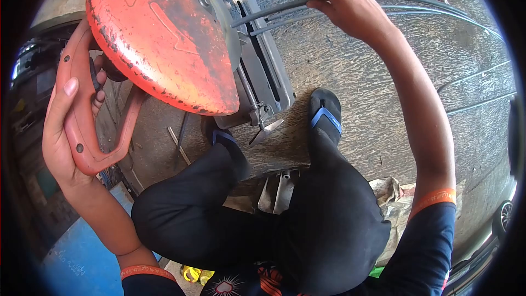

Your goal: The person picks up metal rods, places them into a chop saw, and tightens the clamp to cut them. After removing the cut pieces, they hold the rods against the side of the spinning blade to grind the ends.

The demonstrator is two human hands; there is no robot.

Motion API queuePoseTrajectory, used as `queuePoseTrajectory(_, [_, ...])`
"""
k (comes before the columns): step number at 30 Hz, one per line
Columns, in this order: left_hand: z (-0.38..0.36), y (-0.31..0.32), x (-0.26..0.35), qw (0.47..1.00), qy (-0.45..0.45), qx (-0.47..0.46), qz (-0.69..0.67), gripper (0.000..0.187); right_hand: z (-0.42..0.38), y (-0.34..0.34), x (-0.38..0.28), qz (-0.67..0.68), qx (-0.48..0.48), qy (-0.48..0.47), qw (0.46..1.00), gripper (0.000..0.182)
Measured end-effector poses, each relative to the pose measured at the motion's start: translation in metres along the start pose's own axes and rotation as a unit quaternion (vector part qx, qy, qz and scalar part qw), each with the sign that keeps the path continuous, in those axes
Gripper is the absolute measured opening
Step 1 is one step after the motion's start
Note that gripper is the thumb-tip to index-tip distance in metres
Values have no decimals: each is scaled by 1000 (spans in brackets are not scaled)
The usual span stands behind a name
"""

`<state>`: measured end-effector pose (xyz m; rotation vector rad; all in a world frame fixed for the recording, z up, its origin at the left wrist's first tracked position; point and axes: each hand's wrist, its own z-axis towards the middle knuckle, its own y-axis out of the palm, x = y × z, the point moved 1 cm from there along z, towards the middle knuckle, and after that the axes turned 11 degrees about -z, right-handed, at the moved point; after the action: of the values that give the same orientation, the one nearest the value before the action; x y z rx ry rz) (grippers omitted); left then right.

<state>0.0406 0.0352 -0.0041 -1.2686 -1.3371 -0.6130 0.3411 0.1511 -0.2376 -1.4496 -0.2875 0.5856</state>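
Observation:
My left hand [61, 131] is closed around the red D-shaped handle [78, 107] of a chop saw, with fingers curled through the loop near the black trigger. The saw's worn orange-red blade guard [164, 38] fills the upper left; part of the disc [233, 41] shows at its right edge. Farther right, my right hand [348, 8] grips a dark metal rod [274, 10], whose end reaches the disc. A thinner rod [290, 23] runs just below it, also ending near the disc. Beneath sits the grey saw base [268, 68] with its threaded clamp screw [247, 87].
My feet in sandals [327, 118] rest close to the saw base. Bent rods [476, 79] lie on the rough ground at right. Crumpled paper [392, 197] is beside my knee, a blue panel [82, 257] at lower left, and a wheel [503, 216] at the right edge.

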Motion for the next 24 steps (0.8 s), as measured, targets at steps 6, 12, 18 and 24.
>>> queuePoseTrajectory(6, [0, -2, 0, 1000, -3, 2, -2, 60, -4, 14, -8, 13, -3, -9, 1000, 16])
queuePoseTrajectory(12, [2, -7, 2, 999, -17, -24, -30, 55, -8, 19, -12, -15, -21, -6, 1000, 16])
queuePoseTrajectory(18, [1, -2, 1, 1000, -13, -4, -11, 59, -12, 24, -11, -16, -1, -14, 1000, 17])
queuePoseTrajectory(24, [3, -8, 1, 999, -16, -14, -25, 58, -15, 27, -10, 11, 64, -26, 998, 17])
